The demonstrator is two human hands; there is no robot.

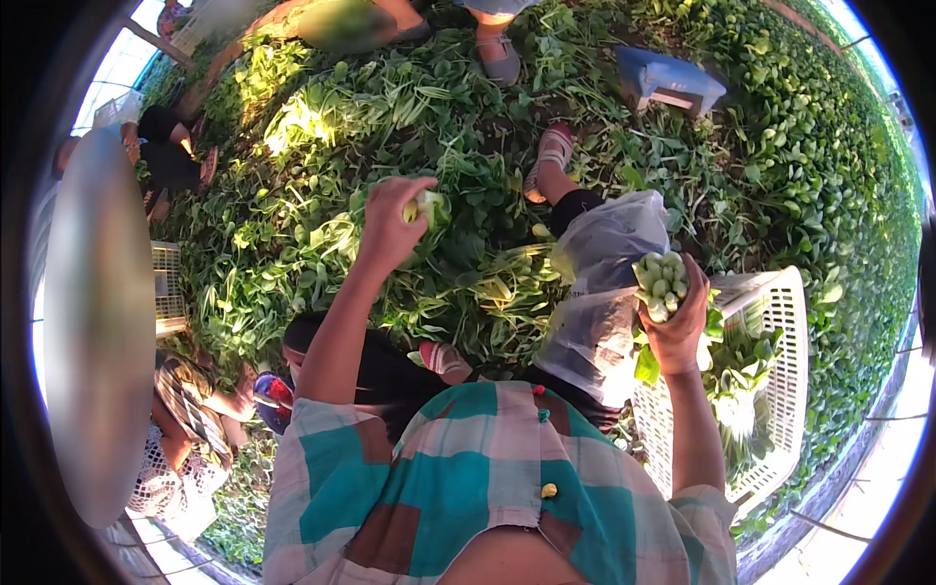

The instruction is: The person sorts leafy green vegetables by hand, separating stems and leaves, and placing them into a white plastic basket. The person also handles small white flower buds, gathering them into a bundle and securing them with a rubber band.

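Note:
My left hand is raised over the cut greens, its thumb and fingers curled round a pale-stemmed leafy green. On the right side, my right hand grips a bunch of leafy greens, with the thick, pale stem ends facing up. That bunch is beside the near left rim of a white plastic crate, which holds more leafy greens. A clear plastic bag covers my right leg, close to the bunch. Loose greens lie spread over the ground in front of me.
A blue plastic stool stands at the upper right. Growing leafy plants fill the right side. Another person's shoe is at the top. Other people sit at the left, near a slatted crate.

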